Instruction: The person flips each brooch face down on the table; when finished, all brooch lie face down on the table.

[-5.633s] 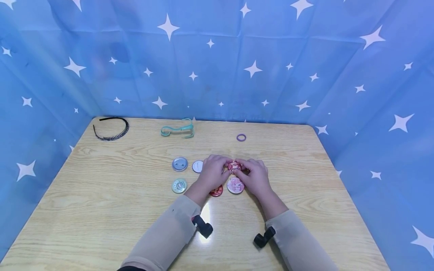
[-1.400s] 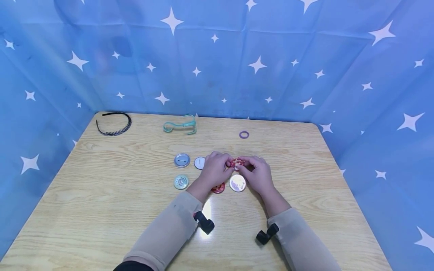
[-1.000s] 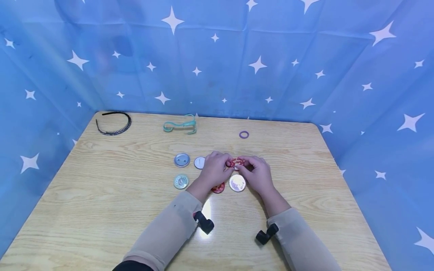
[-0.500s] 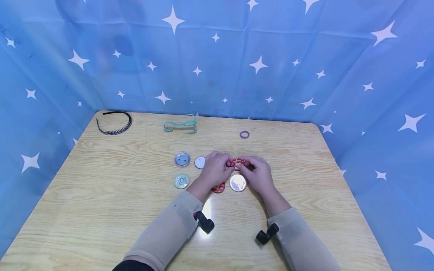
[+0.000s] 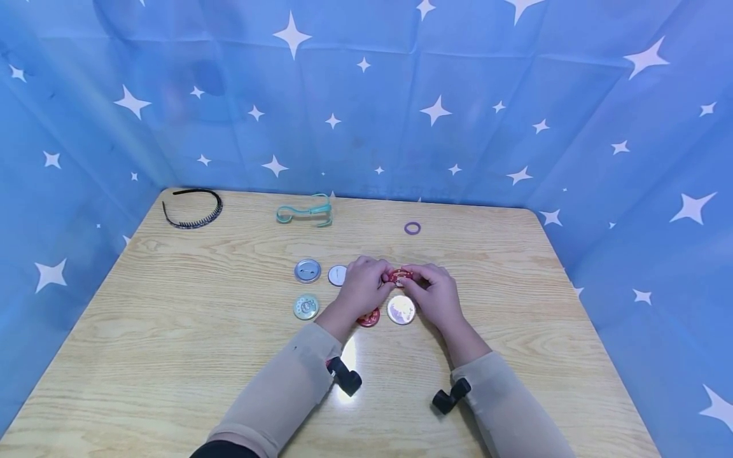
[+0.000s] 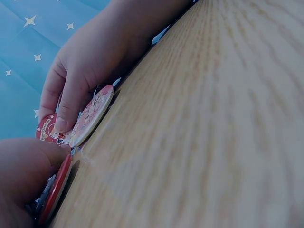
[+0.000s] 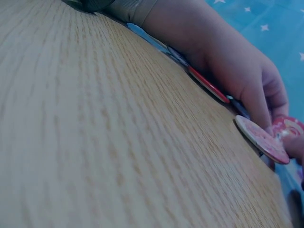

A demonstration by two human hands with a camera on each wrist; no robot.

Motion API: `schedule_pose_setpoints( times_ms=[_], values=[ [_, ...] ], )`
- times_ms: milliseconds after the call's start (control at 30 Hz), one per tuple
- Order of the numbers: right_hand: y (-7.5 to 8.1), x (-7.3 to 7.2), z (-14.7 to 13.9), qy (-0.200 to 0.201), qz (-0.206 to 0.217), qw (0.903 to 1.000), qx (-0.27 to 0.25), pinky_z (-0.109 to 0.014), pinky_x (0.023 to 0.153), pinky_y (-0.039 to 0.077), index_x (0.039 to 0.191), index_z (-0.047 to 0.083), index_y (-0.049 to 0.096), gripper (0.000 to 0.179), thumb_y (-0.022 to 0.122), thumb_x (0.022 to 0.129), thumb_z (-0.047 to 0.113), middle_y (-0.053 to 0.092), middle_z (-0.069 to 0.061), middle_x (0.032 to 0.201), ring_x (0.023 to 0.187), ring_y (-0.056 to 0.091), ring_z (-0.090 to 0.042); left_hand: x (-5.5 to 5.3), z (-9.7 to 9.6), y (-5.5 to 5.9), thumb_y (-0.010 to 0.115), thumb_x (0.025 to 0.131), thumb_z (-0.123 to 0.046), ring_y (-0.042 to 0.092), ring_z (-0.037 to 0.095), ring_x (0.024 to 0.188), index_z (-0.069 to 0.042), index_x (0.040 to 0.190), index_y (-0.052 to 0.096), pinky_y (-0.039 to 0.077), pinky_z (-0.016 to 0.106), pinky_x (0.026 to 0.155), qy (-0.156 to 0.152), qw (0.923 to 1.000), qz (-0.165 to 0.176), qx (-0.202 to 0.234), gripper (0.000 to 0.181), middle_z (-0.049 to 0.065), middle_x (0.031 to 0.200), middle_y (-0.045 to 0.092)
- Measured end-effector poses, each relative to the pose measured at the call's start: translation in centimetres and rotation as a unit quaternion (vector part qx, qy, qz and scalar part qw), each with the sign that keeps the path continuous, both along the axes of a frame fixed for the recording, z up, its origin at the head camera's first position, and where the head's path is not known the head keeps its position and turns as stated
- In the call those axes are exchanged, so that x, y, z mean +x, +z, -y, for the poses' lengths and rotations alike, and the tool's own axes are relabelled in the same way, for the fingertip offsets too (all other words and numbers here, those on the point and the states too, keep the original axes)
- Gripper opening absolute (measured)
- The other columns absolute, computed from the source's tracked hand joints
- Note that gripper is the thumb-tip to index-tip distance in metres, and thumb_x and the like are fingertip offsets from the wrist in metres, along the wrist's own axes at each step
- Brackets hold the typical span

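Note:
Both hands meet over the middle of the table in the head view. My left hand [image 5: 362,286] pinches the left edge of a red button badge [image 5: 399,276], and my right hand [image 5: 438,296] pinches its right edge. The badge's printed face is tilted up, with the right thumb [image 6: 61,124] on that face in the left wrist view. Just below lies a pink button badge [image 5: 401,310], washed out by glare. Another red badge [image 5: 369,318] is partly hidden under my left wrist.
Left of the hands lie a face-down badge with its pin showing [image 5: 307,271], a smaller white-backed badge [image 5: 337,275] and a mint badge [image 5: 306,307]. Toward the back are a black headband [image 5: 197,222], a teal coiled strap-like item [image 5: 306,212] and a purple ring [image 5: 412,228].
The camera view has shifted slightly since the oldest frame. Both hands keep hold of the red badge throughout, and its face tips a little between frames. The other badges stay in place.

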State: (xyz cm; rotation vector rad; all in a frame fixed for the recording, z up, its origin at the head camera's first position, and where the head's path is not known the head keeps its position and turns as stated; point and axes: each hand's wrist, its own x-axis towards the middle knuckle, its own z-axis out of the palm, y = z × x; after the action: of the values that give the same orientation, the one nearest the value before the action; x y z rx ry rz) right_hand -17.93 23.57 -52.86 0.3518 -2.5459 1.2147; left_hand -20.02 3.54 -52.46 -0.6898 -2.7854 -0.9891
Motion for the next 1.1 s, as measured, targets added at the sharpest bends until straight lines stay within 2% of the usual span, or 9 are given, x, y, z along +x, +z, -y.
schedule_pose_setpoints(
  times_ms=[300,600,867,1100],
  values=[
    [0.04,0.06,0.01,0.005,-0.021,0.9997,-0.010,-0.030,0.074,0.043,0.110,0.015,0.084,0.022,0.088,0.089,0.010,0.069,0.001,0.085,0.082,0.057,-0.020,0.01,0.02,-0.07,0.082,0.096,-0.023,0.058,0.022,0.109,-0.020,0.102,0.070,0.041,0.047,0.104,-0.003,1.0000,-0.004,0.004,0.014,-0.009,0.087,0.064],
    [0.15,0.31,0.18,0.003,-0.008,0.9994,-0.034,-0.019,0.072,0.048,0.107,0.012,0.084,0.020,0.087,0.089,0.004,0.070,-0.002,0.088,0.082,0.062,-0.018,0.02,0.09,-0.09,0.081,0.095,-0.020,0.058,0.024,0.110,-0.019,0.100,0.069,0.041,0.048,0.105,-0.008,0.9999,-0.001,0.009,0.013,-0.008,0.088,0.067],
    [0.27,0.45,0.30,0.001,-0.005,0.9991,-0.043,-0.017,0.072,0.049,0.102,0.012,0.084,0.015,0.088,0.089,0.006,0.072,-0.001,0.090,0.082,0.063,-0.017,-0.10,0.07,-0.37,0.081,0.096,-0.020,0.059,0.021,0.109,-0.021,0.098,0.070,0.041,0.048,0.105,-0.008,0.9998,-0.011,0.011,0.011,-0.010,0.086,0.068],
    [0.23,0.42,0.21,0.002,-0.004,0.9991,-0.042,-0.017,0.069,0.048,0.099,0.014,0.084,0.012,0.088,0.089,0.008,0.073,0.001,0.091,0.080,0.063,-0.016,-0.01,0.08,-0.10,0.079,0.096,-0.019,0.060,0.021,0.109,-0.021,0.095,0.072,0.041,0.047,0.106,-0.006,0.9996,-0.011,0.024,0.007,-0.011,0.087,0.070]
  ],
)
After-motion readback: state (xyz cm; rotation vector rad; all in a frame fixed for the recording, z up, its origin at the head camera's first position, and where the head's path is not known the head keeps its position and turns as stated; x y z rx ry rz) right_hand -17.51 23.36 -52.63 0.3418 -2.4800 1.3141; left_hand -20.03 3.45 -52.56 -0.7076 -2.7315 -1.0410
